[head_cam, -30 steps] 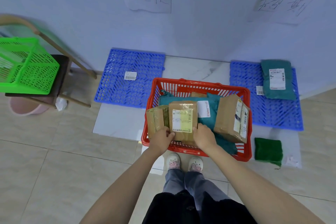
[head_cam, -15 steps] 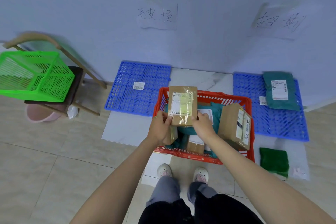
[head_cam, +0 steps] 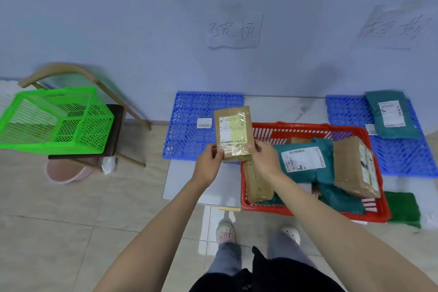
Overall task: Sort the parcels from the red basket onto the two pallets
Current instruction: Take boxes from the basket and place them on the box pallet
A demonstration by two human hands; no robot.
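Note:
A brown parcel with a white and yellow label stands upright in the air in front of the left blue pallet. My left hand and my right hand grip its bottom corners. The red basket lies on the floor to the right, holding several brown and teal parcels, among them a teal bag and a brown box. On the right blue pallet lies one teal parcel. A loose label lies on the left pallet.
A green basket sits on a dark chair at the left, a pink basin under it. Two handwritten paper signs hang on the wall above the pallets. A green cloth lies right of the red basket.
Both hands lifted the brown parcel out of the red basket and carried it up and left, over the left pallet. The view has shifted, so the basket now lies further right.

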